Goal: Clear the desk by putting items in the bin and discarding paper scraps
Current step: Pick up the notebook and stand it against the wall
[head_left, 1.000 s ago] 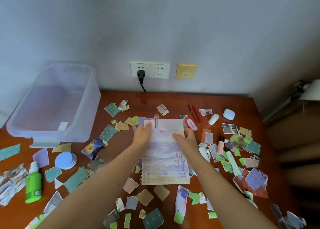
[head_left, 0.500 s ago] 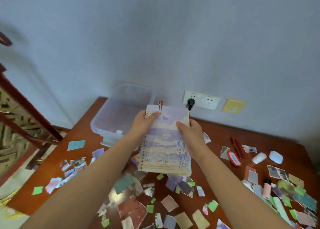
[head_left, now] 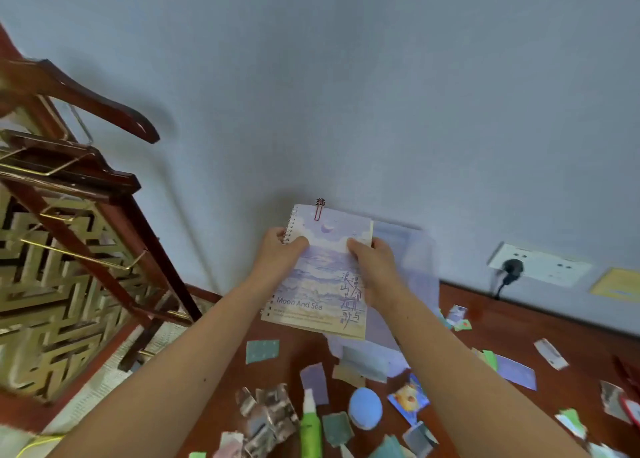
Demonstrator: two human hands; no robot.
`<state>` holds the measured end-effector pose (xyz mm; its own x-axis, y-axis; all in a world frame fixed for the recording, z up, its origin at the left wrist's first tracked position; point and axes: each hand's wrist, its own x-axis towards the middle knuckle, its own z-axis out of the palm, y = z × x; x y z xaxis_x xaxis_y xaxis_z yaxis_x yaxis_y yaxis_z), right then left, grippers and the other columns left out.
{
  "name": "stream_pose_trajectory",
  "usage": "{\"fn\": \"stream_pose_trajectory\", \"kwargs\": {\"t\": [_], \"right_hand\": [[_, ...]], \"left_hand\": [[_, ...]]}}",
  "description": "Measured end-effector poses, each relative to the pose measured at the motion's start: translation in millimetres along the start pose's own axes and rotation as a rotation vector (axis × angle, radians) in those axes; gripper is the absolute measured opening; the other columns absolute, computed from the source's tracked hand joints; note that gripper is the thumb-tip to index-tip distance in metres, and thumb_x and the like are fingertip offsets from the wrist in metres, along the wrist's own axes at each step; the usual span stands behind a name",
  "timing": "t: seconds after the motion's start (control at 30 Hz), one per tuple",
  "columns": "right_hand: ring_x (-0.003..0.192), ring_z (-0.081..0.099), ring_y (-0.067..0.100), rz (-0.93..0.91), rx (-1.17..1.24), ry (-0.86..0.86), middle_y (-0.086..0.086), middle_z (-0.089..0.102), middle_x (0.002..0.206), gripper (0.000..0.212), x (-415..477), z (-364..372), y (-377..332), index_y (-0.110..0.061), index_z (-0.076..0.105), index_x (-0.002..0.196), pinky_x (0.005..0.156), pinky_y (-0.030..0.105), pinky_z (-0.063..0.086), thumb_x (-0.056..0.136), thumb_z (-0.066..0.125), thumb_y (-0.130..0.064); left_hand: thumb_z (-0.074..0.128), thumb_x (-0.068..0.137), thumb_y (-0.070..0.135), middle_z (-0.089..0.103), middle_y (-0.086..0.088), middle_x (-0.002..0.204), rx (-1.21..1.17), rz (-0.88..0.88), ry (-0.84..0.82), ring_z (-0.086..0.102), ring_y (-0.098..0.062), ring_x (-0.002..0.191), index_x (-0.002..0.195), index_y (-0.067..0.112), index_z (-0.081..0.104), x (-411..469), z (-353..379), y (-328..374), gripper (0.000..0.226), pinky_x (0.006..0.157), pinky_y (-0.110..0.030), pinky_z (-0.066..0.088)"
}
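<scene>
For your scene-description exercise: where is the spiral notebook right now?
In the head view, the notebook is at centre, held off the desk between the left hand and right hand, in front of the clear bin.

This looks like a room in a home, a study corner or bedroom. A polished red-brown wooden desk [head_left: 502,315] stands against a plain pale wall. To the right of the person's fingers [head_left: 356,244], a white double wall socket [head_left: 540,267] holds a black plug [head_left: 513,267], with a yellow wall plate [head_left: 618,285] beyond it. Well left of the fingers stands dark carved wooden furniture [head_left: 79,187] with gilt fretwork, a household piece.
</scene>
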<state>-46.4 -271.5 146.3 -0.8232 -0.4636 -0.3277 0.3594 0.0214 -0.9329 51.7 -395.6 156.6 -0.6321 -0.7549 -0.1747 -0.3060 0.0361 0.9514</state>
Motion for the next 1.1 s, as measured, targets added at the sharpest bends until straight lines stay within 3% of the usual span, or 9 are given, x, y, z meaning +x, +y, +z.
{"fn": "stream_pose_trajectory", "kwargs": {"t": [0.1, 0.2, 0.4, 0.53, 0.6, 0.7, 0.8, 0.93, 1.1], "right_hand": [[0.078, 0.064, 0.027, 0.029, -0.082, -0.031, 0.012, 0.066, 0.088, 0.018, 23.2, 39.5, 6.2, -0.009, 0.059, 0.088, 0.078, 0.044, 0.055, 0.091, 0.045, 0.001], [0.075, 0.063, 0.027, 0.057, -0.148, -0.019, 0.013, 0.066, 0.088, 0.026, 48.8, 68.3, 18.1, -0.01, 0.06, 0.09, 0.069, 0.038, 0.053, 0.086, 0.039, 0.005], [0.076, 0.066, 0.021, 0.144, -0.22, 0.009, 0.011, 0.067, 0.096, 0.037, 95.7, 99.2, 46.6, -0.006, 0.058, 0.112, 0.052, 0.022, 0.051, 0.085, 0.035, 0.007], [0.085, 0.066, 0.023, 0.185, -0.277, 0.102, 0.009, 0.068, 0.096, 0.036, 127.3, 105.6, 67.6, -0.015, 0.061, 0.093, 0.074, 0.036, 0.059, 0.087, 0.034, 0.009], [0.09, 0.066, 0.024, 0.207, -0.289, 0.183, 0.009, 0.068, 0.101, 0.037, 143.8, 106.5, 82.4, -0.015, 0.061, 0.098, 0.081, 0.04, 0.058, 0.086, 0.034, 0.009], [0.09, 0.062, 0.021, 0.274, -0.268, 0.291, 0.007, 0.061, 0.1, 0.038, 166.4, 103.9, 101.2, -0.012, 0.045, 0.119, 0.07, 0.033, 0.056, 0.087, 0.039, 0.008], [0.089, 0.055, 0.02, 0.356, -0.283, 0.365, 0.007, 0.053, 0.099, 0.038, 184.3, 101.5, 112.2, -0.01, 0.033, 0.123, 0.072, 0.033, 0.05, 0.09, 0.044, 0.006], [0.09, 0.053, 0.02, 0.432, -0.321, 0.439, 0.012, 0.053, 0.112, 0.041, 204.2, 99.3, 125.5, -0.01, 0.034, 0.126, 0.067, 0.03, 0.046, 0.09, 0.05, 0.002], [0.102, 0.054, 0.027, 0.462, -0.389, 0.496, 0.014, 0.047, 0.126, 0.042, 219.1, 100.5, 138.2, -0.012, 0.037, 0.126, 0.075, 0.034, 0.047, 0.089, 0.055, -0.003]], "left_hand": [[0.061, 0.087, 0.02, 0.052, 0.011, 0.095, 0.013, -0.024, 0.026, 0.055, -0.005, 0.081, 0.116, 0.017, 0.045, 33.8, -28.7, -16.0, 0.033, 0.067, -0.022, 0.044], [0.061, 0.087, 0.02, 0.055, 0.008, 0.1, 0.029, -0.081, 0.015, 0.059, -0.014, 0.089, 0.115, 0.02, 0.045, 65.5, -44.0, -34.7, 0.032, 0.081, -0.034, 0.05], [0.061, 0.089, 0.019, 0.055, 0.009, 0.099, 0.007, -0.163, -0.019, 0.059, -0.011, 0.086, 0.12, 0.02, 0.043, 118.0, -48.2, -76.4, 0.036, 0.076, -0.033, 0.053], [0.062, 0.089, 0.017, 0.058, 0.005, 0.107, -0.004, -0.218, -0.038, 0.062, -0.017, 0.095, 0.125, 0.019, 0.047, 148.5, -33.3, -101.2, 0.039, 0.088, -0.042, 0.054], [0.061, 0.09, 0.016, 0.059, 0.008, 0.099, 0.003, -0.244, -0.049, 0.062, -0.017, 0.094, 0.12, 0.023, 0.049, 162.6, -22.8, -115.4, 0.033, 0.088, -0.042, 0.054], [0.06, 0.089, 0.013, 0.066, 0.004, 0.093, 0.023, -0.275, -0.088, 0.066, -0.022, 0.088, 0.104, 0.027, 0.06, 180.0, -7.3, -135.1, 0.021, 0.083, -0.044, 0.056], [0.056, 0.085, 0.006, 0.07, -0.01, 0.096, 0.041, -0.288, -0.114, 0.068, -0.027, 0.085, 0.089, 0.037, 0.065, 194.6, 5.5, -152.9, 0.033, 0.077, -0.041, 0.056], [0.057, 0.085, 0.007, 0.072, 0.004, 0.093, 0.107, -0.27, -0.168, 0.069, -0.018, 0.082, 0.11, 0.026, 0.068, 208.8, 16.0, -171.4, 0.033, 0.078, -0.038, 0.058], [0.059, 0.089, 0.011, 0.069, 0.006, 0.099, 0.251, -0.202, -0.164, 0.065, -0.015, 0.085, 0.112, 0.025, 0.066, 217.3, 23.2, -181.0, 0.028, 0.076, -0.031, 0.055]]}}
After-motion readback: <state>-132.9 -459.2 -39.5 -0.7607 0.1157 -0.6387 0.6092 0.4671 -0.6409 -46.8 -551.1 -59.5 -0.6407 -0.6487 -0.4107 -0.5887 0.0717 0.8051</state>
